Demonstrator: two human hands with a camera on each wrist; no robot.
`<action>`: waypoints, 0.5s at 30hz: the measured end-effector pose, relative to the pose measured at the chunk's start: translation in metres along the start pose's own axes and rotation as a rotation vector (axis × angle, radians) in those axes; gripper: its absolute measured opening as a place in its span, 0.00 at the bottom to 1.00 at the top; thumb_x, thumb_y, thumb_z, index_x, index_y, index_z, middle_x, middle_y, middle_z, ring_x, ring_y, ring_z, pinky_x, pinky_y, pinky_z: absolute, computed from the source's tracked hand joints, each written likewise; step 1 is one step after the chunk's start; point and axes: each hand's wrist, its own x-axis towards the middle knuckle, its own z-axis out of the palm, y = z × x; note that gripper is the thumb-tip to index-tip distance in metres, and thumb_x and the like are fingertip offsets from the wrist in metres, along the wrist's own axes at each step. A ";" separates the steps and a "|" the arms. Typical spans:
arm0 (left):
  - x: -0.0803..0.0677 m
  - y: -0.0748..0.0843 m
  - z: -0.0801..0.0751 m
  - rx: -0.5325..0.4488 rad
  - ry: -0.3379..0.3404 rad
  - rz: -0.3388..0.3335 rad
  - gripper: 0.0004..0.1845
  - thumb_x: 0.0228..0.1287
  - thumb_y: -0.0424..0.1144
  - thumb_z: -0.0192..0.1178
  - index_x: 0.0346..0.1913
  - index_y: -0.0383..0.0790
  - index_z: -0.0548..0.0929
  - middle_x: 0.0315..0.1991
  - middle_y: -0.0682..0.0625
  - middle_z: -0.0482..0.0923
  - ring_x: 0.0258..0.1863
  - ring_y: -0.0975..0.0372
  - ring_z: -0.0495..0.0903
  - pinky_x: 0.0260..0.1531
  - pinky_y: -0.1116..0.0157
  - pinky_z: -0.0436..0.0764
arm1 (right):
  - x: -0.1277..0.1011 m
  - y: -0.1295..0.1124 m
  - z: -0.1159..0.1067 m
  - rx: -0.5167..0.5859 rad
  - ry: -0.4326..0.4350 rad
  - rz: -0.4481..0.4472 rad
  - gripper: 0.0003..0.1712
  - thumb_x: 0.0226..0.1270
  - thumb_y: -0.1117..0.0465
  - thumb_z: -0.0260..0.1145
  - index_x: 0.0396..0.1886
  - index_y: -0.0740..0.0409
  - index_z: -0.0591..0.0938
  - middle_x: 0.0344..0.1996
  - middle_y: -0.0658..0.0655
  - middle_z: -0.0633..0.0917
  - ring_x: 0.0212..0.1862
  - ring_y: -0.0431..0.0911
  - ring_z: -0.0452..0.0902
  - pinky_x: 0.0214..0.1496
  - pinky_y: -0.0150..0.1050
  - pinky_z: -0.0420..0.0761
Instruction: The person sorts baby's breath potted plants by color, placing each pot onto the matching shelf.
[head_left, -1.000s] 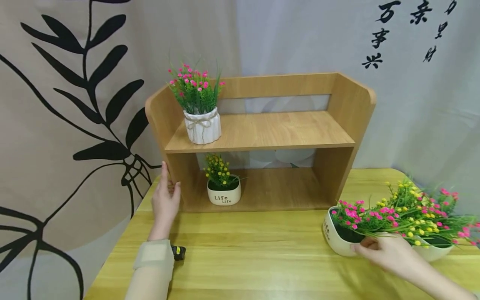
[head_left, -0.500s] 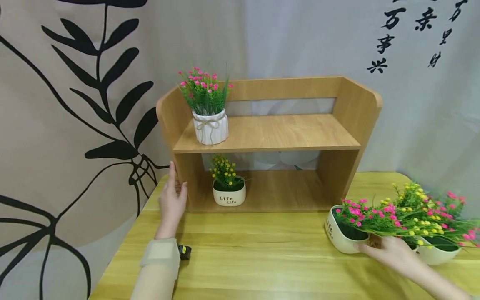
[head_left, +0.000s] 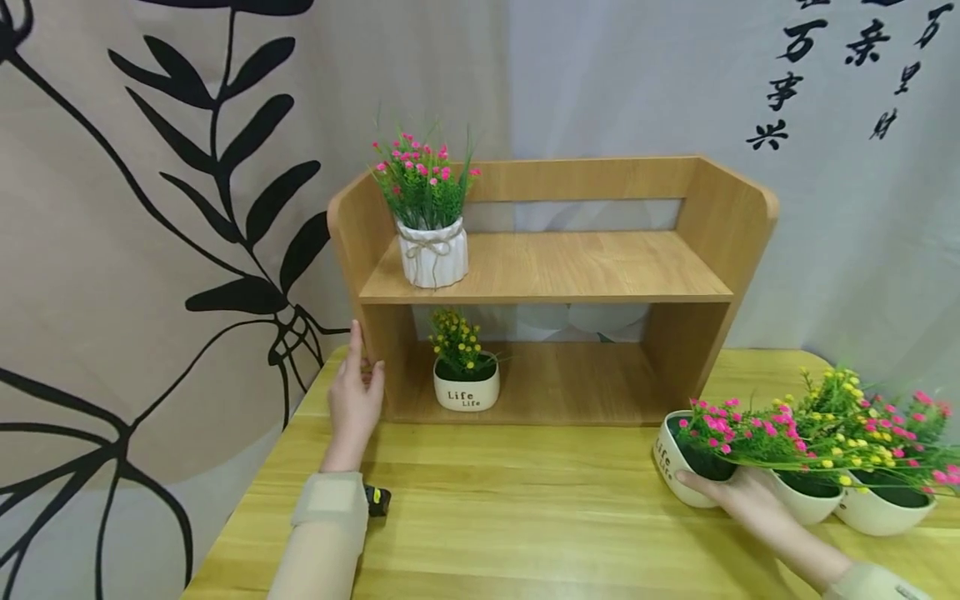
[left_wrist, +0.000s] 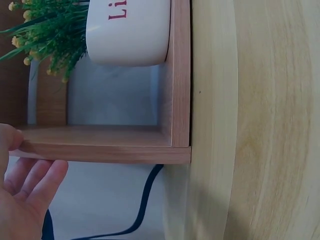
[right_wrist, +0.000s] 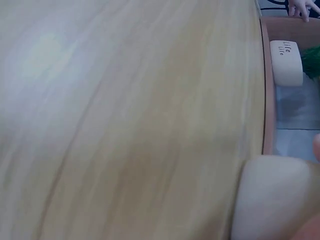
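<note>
My left hand [head_left: 356, 408] holds the left side panel of a two-tier wooden shelf [head_left: 547, 287]. In the left wrist view, the thumb [left_wrist: 10, 137] lies at the panel's inner edge and the fingers [left_wrist: 42, 180] touch its outside. At the right, my right hand [head_left: 742, 498] grips a white oval flowerpot [head_left: 675, 475] with pink artificial flowers [head_left: 712, 425], thumb across its front and the other fingers largely hidden behind. This pot [right_wrist: 272, 195] is seen close up in the right wrist view, near the shelf's front right corner.
Two more white flowerpots [head_left: 888, 508] stand right of that hand, their flowers overlapping. A white pot tied with twine [head_left: 433, 257] is on the upper tier; a "Life" pot with yellow flowers [head_left: 467, 392] is below. A small black object [head_left: 378, 501] lies beside the left sleeve.
The right hand has moved in around the pot, its thumb now across the pot's front. The view has shifted slightly left, so everything appears further right. The left hand stays at the panel.
</note>
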 end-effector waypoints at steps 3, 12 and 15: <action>0.000 0.001 0.003 -0.003 -0.001 -0.010 0.45 0.67 0.30 0.59 0.77 0.62 0.48 0.47 0.32 0.77 0.36 0.45 0.82 0.34 0.51 0.84 | 0.002 0.002 0.005 0.029 0.067 -0.058 0.55 0.56 0.44 0.73 0.74 0.66 0.56 0.66 0.77 0.63 0.65 0.70 0.59 0.68 0.54 0.61; -0.001 -0.001 0.006 0.001 0.023 -0.001 0.44 0.67 0.31 0.59 0.78 0.59 0.49 0.42 0.32 0.78 0.36 0.45 0.82 0.34 0.50 0.83 | 0.005 0.005 0.011 0.066 0.142 -0.093 0.57 0.53 0.46 0.75 0.74 0.64 0.56 0.65 0.74 0.66 0.66 0.66 0.61 0.67 0.29 0.55; 0.001 -0.001 0.005 0.001 0.033 0.002 0.44 0.67 0.30 0.59 0.77 0.60 0.49 0.41 0.32 0.78 0.36 0.45 0.82 0.34 0.50 0.83 | 0.008 0.005 0.012 0.098 0.159 -0.129 0.56 0.48 0.51 0.78 0.71 0.67 0.60 0.63 0.74 0.68 0.64 0.65 0.62 0.63 0.23 0.54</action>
